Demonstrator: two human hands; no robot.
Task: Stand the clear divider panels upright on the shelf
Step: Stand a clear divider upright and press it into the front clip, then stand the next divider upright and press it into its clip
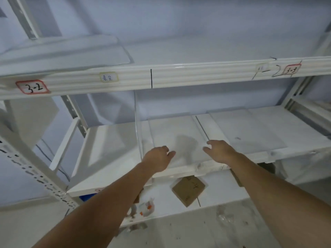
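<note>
On the white shelf board, one clear divider panel stands upright, its near bottom corner just left of the left hand. That hand hovers with fingers loosely curled, holding nothing. Right of it, the right hand spreads open and empty over flat panels lying on the board.

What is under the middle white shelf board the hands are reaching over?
Under the middle white shelf board, a lower shelf holds a brown cardboard box and small clear packets. The board and both forearms cover the rest.
</note>
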